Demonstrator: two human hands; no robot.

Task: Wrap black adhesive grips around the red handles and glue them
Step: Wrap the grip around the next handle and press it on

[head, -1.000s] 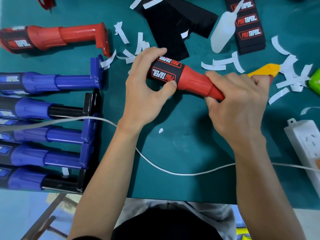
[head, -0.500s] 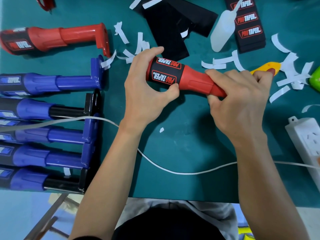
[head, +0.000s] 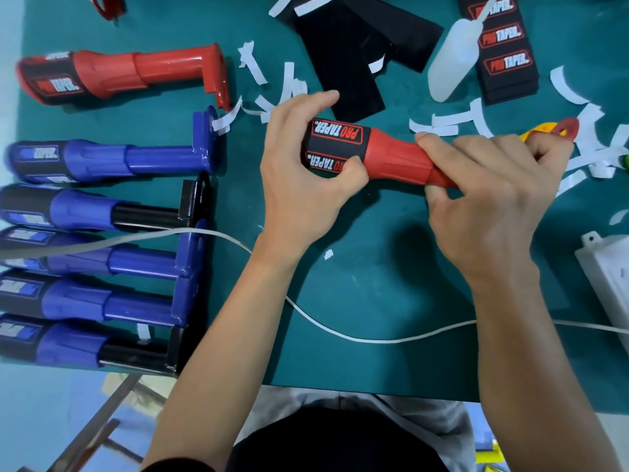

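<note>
The green mat [head: 374, 284] lies under everything, and the red handle [head: 398, 158] is held just above its middle, lying left to right. Left of that handle sits the row of blue handles [head: 85, 301], and beyond them a finished red handle [head: 119, 73].

The right hand [head: 493, 199] is wrapped around the red handle's narrow shaft. The left hand [head: 299, 185] curls around the black grip [head: 337, 144] on its thick end, fingers over the top and thumb pressing the lower logo.

Since a second ago the handle has rolled toward the person. The upper logo now faces up in full and the thumb covers part of the lower one.

Beyond the handle's right end are the stack of black grips [head: 503, 59] and the glue bottle [head: 452, 59]. A white cord [head: 340, 335] trails nearer the person. Paper strips [head: 442, 126] lie just behind the handle.
</note>
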